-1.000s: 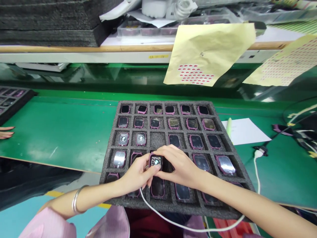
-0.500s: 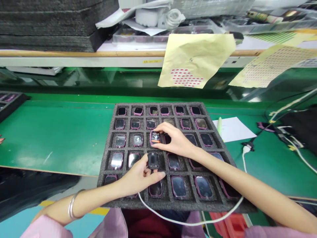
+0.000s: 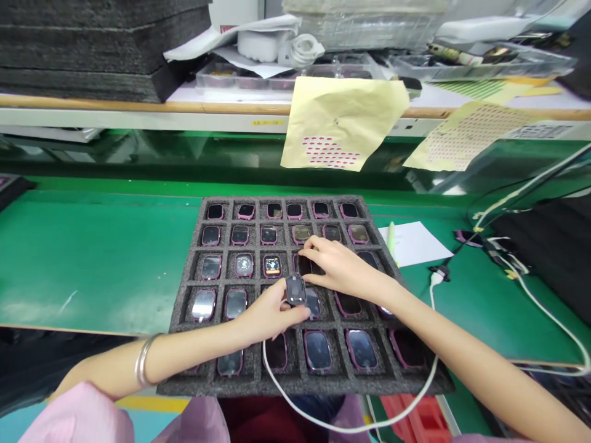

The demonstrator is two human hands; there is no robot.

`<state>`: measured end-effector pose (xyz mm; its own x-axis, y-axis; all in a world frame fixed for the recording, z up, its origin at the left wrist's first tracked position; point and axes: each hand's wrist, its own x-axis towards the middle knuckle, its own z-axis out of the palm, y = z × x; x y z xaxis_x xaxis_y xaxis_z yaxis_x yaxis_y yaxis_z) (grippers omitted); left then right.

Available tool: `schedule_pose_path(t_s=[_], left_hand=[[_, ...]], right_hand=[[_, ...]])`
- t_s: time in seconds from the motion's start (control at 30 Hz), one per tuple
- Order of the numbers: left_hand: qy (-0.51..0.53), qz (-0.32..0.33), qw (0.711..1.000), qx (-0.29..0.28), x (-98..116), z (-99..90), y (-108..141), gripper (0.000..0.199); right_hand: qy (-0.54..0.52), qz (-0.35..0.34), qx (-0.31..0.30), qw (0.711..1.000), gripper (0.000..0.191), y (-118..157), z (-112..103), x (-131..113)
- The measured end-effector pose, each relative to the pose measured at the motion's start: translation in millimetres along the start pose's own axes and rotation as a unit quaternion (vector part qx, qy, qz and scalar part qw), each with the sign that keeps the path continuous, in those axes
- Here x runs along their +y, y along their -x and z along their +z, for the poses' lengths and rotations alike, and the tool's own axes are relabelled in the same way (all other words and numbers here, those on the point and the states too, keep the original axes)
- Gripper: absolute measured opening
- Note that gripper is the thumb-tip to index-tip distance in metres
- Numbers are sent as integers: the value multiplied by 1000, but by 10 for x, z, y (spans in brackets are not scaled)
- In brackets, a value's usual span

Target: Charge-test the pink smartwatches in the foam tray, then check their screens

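Note:
A dark grey foam tray (image 3: 184, 332) holds rows of smartwatch bodies with purple frames and no straps. My left hand (image 3: 268, 312) grips a small black square charger (image 3: 295, 290) with bright contacts on its face. A white cable (image 3: 332, 426) runs from under that hand, loops below the tray and rises at the right. My right hand (image 3: 339, 267) has thumb and fingertips around a dark-screened smartwatch (image 3: 303, 264) in the third row; its right part is hidden by the fingers. Just left of it, a smartwatch with a lit screen (image 3: 272, 266) lies in its compartment.
A white paper (image 3: 418, 243) and a light green pen (image 3: 391, 237) lie right of the tray. A cable joint (image 3: 436, 277) sits beyond them. Yellow sheets (image 3: 344, 123) hang from the shelf edge (image 3: 138, 111). Black foam blocks (image 3: 92, 55) are stacked at upper left.
My right hand has let go of the lit watch, now in its compartment, and moved right to the neighbouring dark one. My left hand has carried the charger slightly right. The camera view has shifted.

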<state>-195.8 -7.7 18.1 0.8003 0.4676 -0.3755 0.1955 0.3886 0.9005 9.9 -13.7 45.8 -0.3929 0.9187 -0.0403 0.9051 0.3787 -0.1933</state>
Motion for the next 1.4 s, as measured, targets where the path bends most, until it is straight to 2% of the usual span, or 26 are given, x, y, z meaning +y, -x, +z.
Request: schedule_pose_path(t_s=[0.1, 0.17, 0.27, 0.33, 0.4, 0.47, 0.57, 0.87, 1.13, 1.4], left_hand=[[-1, 7, 1000, -10, -65, -38, -26, 40], [13, 20, 999, -22, -91, -75, -9, 41], [28, 29, 999, -33, -98, -113, 12, 40], [21, 27, 999, -37, -88, -119, 17, 42], [11, 20, 999, -36, -73, -113, 21, 43], [8, 20, 999, -28, -59, -98, 30, 43], [14, 26, 999, -21, -53, -70, 43, 44], [5, 51, 998, 45, -120, -27, 58, 36], [11, 48, 997, 53, -73, 3, 80, 30], [26, 56, 997, 43, -95, -10, 92, 34]], right_hand=[[-27, 16, 30, 999, 36, 1, 56, 23], [-90, 31, 74, 993, 32, 34, 37, 29], [-235, 24, 161, 958, 26, 135, -43, -40], [-290, -11, 168, 942, 28, 211, -80, -147], [-279, -39, 134, 950, 33, 268, -68, -266], [-232, -39, 112, 966, 37, 295, -7, -352], [-185, -38, 107, 976, 37, 298, 116, -392], [-110, -74, 187, 973, 32, 301, 289, -473], [-149, -80, 228, 959, 35, 320, 362, -482], [-222, -72, 231, 945, 39, 308, 445, -484]])
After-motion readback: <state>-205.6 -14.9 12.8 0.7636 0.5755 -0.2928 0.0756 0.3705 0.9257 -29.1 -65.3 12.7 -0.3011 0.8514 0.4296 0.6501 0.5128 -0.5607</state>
